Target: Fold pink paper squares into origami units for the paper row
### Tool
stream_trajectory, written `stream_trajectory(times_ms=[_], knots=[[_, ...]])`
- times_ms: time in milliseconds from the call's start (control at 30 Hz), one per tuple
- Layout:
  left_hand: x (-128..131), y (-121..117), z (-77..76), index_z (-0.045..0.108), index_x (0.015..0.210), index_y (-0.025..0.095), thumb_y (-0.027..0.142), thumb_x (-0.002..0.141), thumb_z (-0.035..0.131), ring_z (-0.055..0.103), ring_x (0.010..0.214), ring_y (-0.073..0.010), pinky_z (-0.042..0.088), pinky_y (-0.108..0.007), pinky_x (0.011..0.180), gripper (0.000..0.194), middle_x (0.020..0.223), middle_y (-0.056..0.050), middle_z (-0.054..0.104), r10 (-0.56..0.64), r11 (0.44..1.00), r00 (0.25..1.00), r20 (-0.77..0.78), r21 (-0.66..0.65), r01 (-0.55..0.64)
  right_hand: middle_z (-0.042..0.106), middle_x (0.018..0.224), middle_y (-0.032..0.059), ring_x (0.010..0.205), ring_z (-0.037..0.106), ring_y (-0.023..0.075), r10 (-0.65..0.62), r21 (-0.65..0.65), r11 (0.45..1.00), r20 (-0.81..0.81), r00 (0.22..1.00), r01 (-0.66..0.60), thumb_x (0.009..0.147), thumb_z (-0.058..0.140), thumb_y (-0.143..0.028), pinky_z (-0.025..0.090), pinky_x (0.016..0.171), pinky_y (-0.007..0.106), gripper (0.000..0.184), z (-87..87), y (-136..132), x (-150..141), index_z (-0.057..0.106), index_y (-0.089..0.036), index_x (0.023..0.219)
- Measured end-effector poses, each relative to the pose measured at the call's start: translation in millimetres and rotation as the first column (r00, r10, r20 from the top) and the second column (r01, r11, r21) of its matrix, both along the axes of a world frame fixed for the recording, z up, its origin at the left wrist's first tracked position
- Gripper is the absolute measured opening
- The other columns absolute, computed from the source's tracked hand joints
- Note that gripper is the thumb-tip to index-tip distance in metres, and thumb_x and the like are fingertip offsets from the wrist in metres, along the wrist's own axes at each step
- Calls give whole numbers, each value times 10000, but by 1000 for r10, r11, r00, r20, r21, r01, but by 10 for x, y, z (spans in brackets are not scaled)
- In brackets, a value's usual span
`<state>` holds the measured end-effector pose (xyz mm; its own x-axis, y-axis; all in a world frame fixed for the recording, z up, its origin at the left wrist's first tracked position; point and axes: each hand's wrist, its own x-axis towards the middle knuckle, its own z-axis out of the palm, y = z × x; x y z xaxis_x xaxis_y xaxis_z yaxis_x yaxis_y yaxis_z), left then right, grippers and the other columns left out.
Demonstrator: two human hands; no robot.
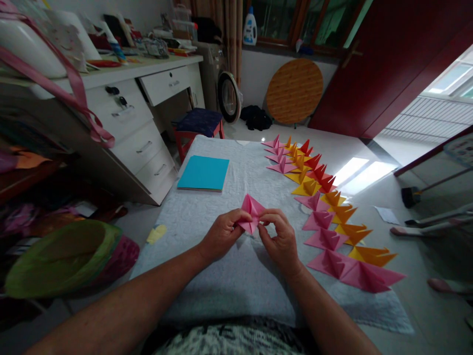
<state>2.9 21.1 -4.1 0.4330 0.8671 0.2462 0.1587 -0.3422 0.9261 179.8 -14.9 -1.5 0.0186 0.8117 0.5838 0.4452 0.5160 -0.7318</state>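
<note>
A partly folded pink origami paper (250,209) is held between my two hands, a little above the cloth-covered table (207,217). My left hand (225,231) pinches its left side between thumb and fingers. On the right side, my right hand (277,236) grips the edge with thumb and forefinger. To the right stand rows of folded paper cranes: pink ones (325,238), yellow ones (307,186) and red ones (320,172). Beyond my left hand lies a stack of square paper (204,172) with a blue sheet on top.
A yellow scrap (156,233) lies at the table's left edge. Left of the table stand a white desk (148,148) with drawers and a green-rimmed bin (74,256). Behind are a stool (199,122), a washing machine (229,97) with its door open and a round wooden board (294,91).
</note>
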Motion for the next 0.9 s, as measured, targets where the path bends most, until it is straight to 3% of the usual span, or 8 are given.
stream_trajectory(times_ms=[267,433,633,900], knots=[[2,-2,-17,671,918,166,168,869,581,633,807,-154,480,-267,786,103,882,-24,698,-5,998,998,66,-58,8,622,829,9,708,557,147,2,-82,997,-14,1000,-3,847,610,-129,468,633,275,110,-32,5,0,623,-229,892],[1,-1,-8,668,900,165,171,881,579,602,765,-137,461,-248,743,91,824,-9,669,-13,999,999,49,-34,14,639,810,19,730,591,155,35,-134,990,-47,998,-41,871,596,-150,470,648,277,101,-19,10,5,659,-225,847],[-15,-9,29,697,863,163,289,911,630,573,715,-133,439,-245,699,151,757,-10,642,-16,1000,999,36,14,16,650,773,10,722,610,158,54,-173,982,-106,993,-72,868,609,-179,481,677,283,91,-13,17,-1,665,-228,816],[-15,-32,45,657,750,146,287,875,676,522,640,-110,407,-220,636,189,678,21,598,5,998,1000,20,-61,-4,647,735,-2,659,601,143,45,-291,953,-142,989,-85,821,619,-215,491,634,261,22,-74,21,-29,630,-217,840]])
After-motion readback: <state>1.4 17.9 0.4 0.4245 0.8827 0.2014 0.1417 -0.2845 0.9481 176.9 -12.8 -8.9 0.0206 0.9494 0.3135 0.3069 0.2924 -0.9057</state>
